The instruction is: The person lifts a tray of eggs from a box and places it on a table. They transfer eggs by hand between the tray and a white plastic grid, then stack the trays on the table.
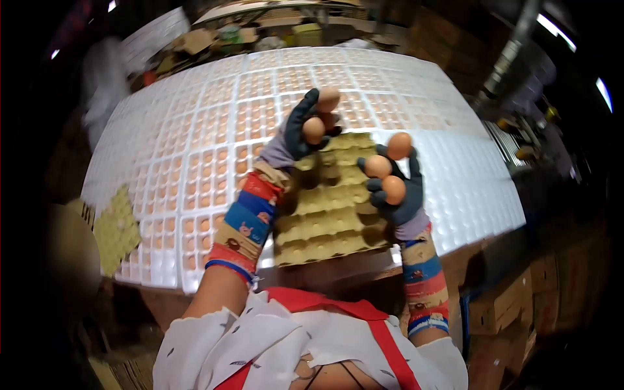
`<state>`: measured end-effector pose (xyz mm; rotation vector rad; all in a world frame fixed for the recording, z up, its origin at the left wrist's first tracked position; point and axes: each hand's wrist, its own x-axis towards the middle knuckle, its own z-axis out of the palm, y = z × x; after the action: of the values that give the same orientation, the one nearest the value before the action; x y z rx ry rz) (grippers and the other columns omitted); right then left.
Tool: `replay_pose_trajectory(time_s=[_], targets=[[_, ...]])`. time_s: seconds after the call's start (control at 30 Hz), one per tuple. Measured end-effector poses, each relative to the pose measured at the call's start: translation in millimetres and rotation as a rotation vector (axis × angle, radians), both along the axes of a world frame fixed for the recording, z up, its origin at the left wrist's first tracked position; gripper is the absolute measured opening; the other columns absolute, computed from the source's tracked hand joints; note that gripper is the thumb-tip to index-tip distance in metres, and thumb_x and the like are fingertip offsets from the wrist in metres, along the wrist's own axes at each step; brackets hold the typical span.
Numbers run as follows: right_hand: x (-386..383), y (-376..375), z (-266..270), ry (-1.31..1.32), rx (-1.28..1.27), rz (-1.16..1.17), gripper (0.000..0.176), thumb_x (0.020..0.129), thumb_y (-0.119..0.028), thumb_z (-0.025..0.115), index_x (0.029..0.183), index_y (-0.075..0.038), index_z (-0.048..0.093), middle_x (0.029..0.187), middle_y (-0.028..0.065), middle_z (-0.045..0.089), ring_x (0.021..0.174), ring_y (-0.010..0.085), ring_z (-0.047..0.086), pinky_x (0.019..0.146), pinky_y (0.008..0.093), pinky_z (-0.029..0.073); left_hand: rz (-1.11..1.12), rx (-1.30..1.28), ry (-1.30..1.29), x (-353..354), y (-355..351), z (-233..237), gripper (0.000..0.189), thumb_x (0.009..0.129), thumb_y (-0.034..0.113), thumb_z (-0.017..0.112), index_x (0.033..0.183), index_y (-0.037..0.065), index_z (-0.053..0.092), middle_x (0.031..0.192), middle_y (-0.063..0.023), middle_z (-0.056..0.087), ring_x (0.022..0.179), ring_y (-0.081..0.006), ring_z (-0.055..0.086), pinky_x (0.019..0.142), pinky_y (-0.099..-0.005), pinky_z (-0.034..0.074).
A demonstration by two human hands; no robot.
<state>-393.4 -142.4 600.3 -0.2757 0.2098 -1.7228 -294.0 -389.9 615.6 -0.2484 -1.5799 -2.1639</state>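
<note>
My left hand (305, 127), in a dark glove, grips several brown eggs (313, 130) above the far left part of a yellowish pulp egg tray (325, 224). Over the tray's right edge, my right hand (402, 179), gloved as well, holds three eggs (394, 190) between its fingers. The tray sits in front of me, and its near cups hold no eggs. Beneath and around it lie white foam trays (260, 107); many cups at the left and back have eggs in them, while those on the right (468, 182) show none.
Another pulp tray (117, 231) lies at the left edge of the foam trays. Cardboard boxes (504, 302) are stacked at the lower right. A metal pole (510, 55) rises at the back right, and cluttered shelving (279, 29) stands behind.
</note>
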Motion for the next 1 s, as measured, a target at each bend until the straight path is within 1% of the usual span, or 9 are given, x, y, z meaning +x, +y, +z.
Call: replay_pose_trajectory(time_s=[0.07, 0.27, 0.47, 0.5, 0.53, 0.57, 0.67, 0.8, 1.0], targets=[[37.6, -5.6, 21.5, 0.036, 0.056, -0.001, 0.067, 0.092, -0.064, 0.041, 0.140, -0.018, 0.046, 0.138, 0.0213, 0.046, 0.071, 0.0216, 0.048, 0.058, 0.0335, 0.046, -0.778, 0.791, 0.092, 32.9, -2.5, 8.2, 0.038, 0.096, 0.040, 0.055, 0.119, 0.010, 0.056, 0.116, -0.0064, 0.059, 0.082, -0.0197, 0.060, 0.061, -0.0276, 0.052], [123.2, -18.4, -21.3, 0.262, 0.123, 0.182, 0.060, 0.085, -0.050, 0.059, 0.125, -0.006, 0.053, 0.109, 0.0131, 0.058, 0.066, 0.0164, 0.054, 0.057, 0.0267, 0.045, 0.173, 0.305, -0.161, 219.3, 35.5, -55.6, 0.052, 0.096, 0.051, 0.049, 0.122, 0.008, 0.059, 0.097, -0.0080, 0.067, 0.081, -0.0185, 0.066, 0.059, -0.0296, 0.053], [260.7, -67.5, -17.4, 0.899, 0.222, 0.458, 0.050, 0.081, -0.029, 0.066, 0.119, 0.001, 0.056, 0.095, 0.0081, 0.064, 0.066, 0.0138, 0.060, 0.060, 0.0242, 0.048, 1.041, 0.372, -0.886, 447.8, 19.6, -122.1, 0.039, 0.082, 0.035, 0.075, 0.105, 0.006, 0.064, 0.098, -0.0085, 0.065, 0.077, -0.0159, 0.064, 0.062, -0.0320, 0.052], [269.9, -83.2, -28.4, 1.084, 0.356, 0.525, 0.045, 0.081, -0.020, 0.066, 0.120, 0.001, 0.057, 0.096, 0.0074, 0.065, 0.068, 0.0129, 0.060, 0.059, 0.0256, 0.049, 1.295, -0.019, -1.083, 468.6, 14.0, -130.3, 0.042, 0.079, 0.036, 0.077, 0.105, 0.006, 0.064, 0.103, -0.0101, 0.062, 0.084, -0.0200, 0.063, 0.070, -0.0347, 0.052], [285.7, -99.1, -30.7, 1.142, 0.413, 0.547, 0.048, 0.077, -0.012, 0.072, 0.120, 0.004, 0.058, 0.108, 0.0101, 0.063, 0.096, 0.0158, 0.061, 0.083, 0.0287, 0.050, 1.516, -0.446, -1.249, 483.9, 6.5, -138.7, 0.044, 0.076, 0.038, 0.078, 0.104, 0.007, 0.064, 0.108, -0.0116, 0.059, 0.092, -0.0241, 0.062, 0.077, -0.0375, 0.052], [302.6, -114.7, -47.0, 1.382, 0.310, 0.471, 0.052, 0.075, -0.018, 0.077, 0.119, 0.002, 0.059, 0.110, 0.0096, 0.062, 0.097, 0.0173, 0.062, 0.083, 0.0290, 0.050, 1.377, -0.384, -1.448, 490.6, -1.2, -121.0, 0.054, 0.072, 0.044, 0.078, 0.109, 0.009, 0.062, 0.120, -0.0139, 0.051, 0.108, -0.0304, 0.056, 0.090, -0.0415, 0.048], [356.3, -157.9, -59.5, 2.044, -0.009, 0.203, 0.050, 0.071, -0.030, 0.078, 0.114, -0.011, 0.063, 0.109, 0.0117, 0.059, 0.095, 0.0289, 0.063, 0.081, 0.0368, 0.051, 1.220, -0.810, -1.620, 502.8, -20.5, -143.3, 0.063, 0.072, 0.052, 0.074, 0.120, 0.015, 0.059, 0.126, -0.0128, 0.046, 0.111, -0.0317, 0.056, 0.093, -0.0432, 0.047], [410.6, -189.9, -77.1, 2.250, 0.015, 0.102, 0.050, 0.072, -0.039, 0.075, 0.115, -0.017, 0.061, 0.112, 0.0114, 0.055, 0.091, 0.0298, 0.063, 0.076, 0.0399, 0.051, 1.351, -0.406, -1.431, 527.1, -35.4, -141.8, 0.049, 0.081, 0.043, 0.066, 0.122, 0.016, 0.060, 0.126, -0.0142, 0.053, 0.111, -0.0322, 0.057, 0.095, -0.0397, 0.046], [468.7, -220.5, -102.6, 2.426, 0.004, 0.078, 0.044, 0.078, -0.035, 0.071, 0.115, -0.016, 0.058, 0.116, 0.0167, 0.053, 0.094, 0.0348, 0.062, 0.077, 0.0445, 0.051, 1.098, -1.009, -1.415, 543.2, -52.3, -154.0, 0.046, 0.090, 0.044, 0.052, 0.128, 0.018, 0.057, 0.125, -0.0122, 0.058, 0.106, -0.0306, 0.060, 0.094, -0.0404, 0.046]])
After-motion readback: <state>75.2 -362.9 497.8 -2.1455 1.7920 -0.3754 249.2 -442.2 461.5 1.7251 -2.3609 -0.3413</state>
